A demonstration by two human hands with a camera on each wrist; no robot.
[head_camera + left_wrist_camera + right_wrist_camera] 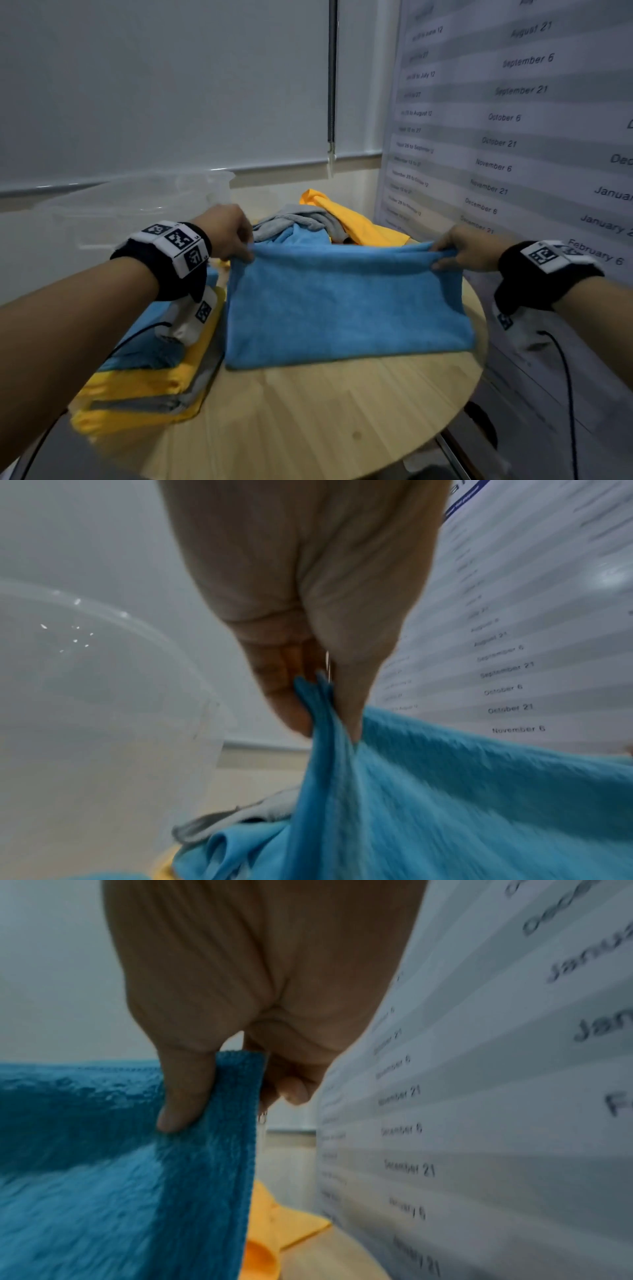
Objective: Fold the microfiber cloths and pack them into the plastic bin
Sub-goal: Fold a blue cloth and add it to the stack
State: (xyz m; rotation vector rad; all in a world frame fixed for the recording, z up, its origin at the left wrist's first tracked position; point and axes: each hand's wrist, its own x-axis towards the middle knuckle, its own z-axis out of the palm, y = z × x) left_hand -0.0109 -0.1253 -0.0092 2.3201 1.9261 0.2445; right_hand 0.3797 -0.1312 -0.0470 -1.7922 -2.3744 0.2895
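Note:
A blue microfiber cloth (346, 308) hangs stretched over the round wooden table (308, 418), its lower edge resting on the wood. My left hand (236, 236) pinches its upper left corner (322, 712) between thumb and fingers. My right hand (455, 250) pinches the upper right corner (236, 1085) the same way. A clear plastic bin (137, 202) stands at the back left, behind my left wrist; it also fills the left of the left wrist view (103, 683). A stack of folded blue, yellow and grey cloths (154, 373) lies at the front left.
A loose heap of grey (294, 219), blue and yellow cloths (349, 219) lies at the far side of the table. A wall poster with dates (513, 137) stands close on the right. Cables run from both wrist bands.

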